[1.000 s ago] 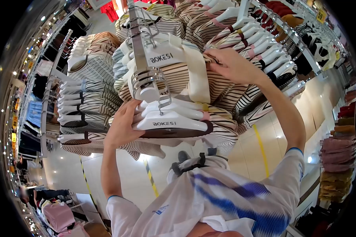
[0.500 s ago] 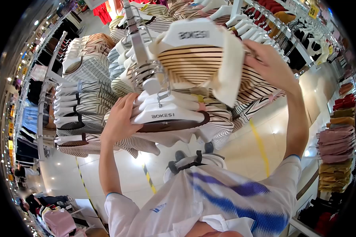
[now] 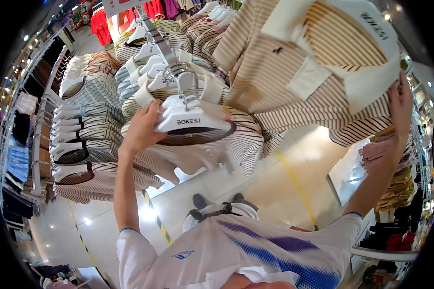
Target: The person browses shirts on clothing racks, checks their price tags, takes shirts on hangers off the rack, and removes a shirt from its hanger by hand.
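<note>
On the right, a brown-and-cream striped collared shirt (image 3: pixel 275 82) hangs tilted from a white hanger (image 3: pixel 373 26) marked BOKESI, held up off the rail. My right hand (image 3: pixel 400 103) grips this shirt by its shoulder edge, the fingertips partly hidden behind the cloth. Left of centre, my left hand (image 3: pixel 142 127) is closed around the ends of several white hangers (image 3: pixel 190 121) bunched at the front of the metal rail (image 3: pixel 156 41). A striped top (image 3: pixel 246 139) with a dark neckline hangs from the front one. Behind them hangs a shirt with a cream collar (image 3: pixel 211 89).
At left, a side arm carries more striped tops (image 3: pixel 101 120) on hangers. Folded clothes (image 3: pixel 395 188) lie stacked on shelves at right. Yellow tape (image 3: pixel 296 188) and a black-and-yellow strip (image 3: pixel 156 216) mark the tiled floor. Red garments (image 3: pixel 100 26) hang at the back.
My right hand has carried the striped shirt on its hanger away from the rail, to the right. My left hand stays at the front hangers. The view has shifted.
</note>
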`<state>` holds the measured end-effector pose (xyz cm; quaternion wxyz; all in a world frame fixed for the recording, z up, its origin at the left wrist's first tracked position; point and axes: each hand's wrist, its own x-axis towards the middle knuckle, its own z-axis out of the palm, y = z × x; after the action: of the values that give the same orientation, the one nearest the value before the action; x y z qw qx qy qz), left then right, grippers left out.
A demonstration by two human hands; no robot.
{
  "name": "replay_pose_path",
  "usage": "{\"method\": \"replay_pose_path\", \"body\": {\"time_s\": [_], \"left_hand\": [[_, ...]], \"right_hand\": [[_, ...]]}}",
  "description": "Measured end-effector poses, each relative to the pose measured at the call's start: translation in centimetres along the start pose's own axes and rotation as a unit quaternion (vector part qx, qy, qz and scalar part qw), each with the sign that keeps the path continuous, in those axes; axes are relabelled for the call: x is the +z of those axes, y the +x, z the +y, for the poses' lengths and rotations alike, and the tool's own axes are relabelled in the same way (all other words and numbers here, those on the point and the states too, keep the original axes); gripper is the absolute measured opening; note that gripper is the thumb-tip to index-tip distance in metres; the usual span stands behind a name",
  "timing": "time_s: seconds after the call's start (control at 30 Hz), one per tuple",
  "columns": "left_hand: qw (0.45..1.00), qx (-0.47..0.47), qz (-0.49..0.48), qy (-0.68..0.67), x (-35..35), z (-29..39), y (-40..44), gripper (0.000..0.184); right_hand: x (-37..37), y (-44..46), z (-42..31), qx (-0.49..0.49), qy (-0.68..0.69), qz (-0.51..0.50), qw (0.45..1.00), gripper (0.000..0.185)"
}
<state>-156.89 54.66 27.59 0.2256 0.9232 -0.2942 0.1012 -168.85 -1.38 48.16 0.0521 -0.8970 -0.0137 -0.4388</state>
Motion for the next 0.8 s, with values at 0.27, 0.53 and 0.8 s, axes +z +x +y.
{"method": "replay_pose_path", "body": {"time_s": [0.27, 0.53, 0.8], "left_hand": [[0.998, -0.05, 0.018, 0.019, 0.2, 1.9, -0.7, 0.079], [0.953, -0.06, 0.278, 0.106, 2.9, 13.2, -5.7, 0.052], [0.923, 0.082, 0.132, -0.352, 12.4, 26.0, -5.0, 0.071]], "right_hand": [[-12.6, -1.1, 10.3, -0.027, -0.009, 0.105, 0.994, 0.042], [-21.2, -3.6, 17.8, -0.064, -0.014, 0.122, 0.99, 0.04], [-16.8, -3.4, 16.3, -0.131, 0.082, 0.007, 0.988, 0.039]]}}
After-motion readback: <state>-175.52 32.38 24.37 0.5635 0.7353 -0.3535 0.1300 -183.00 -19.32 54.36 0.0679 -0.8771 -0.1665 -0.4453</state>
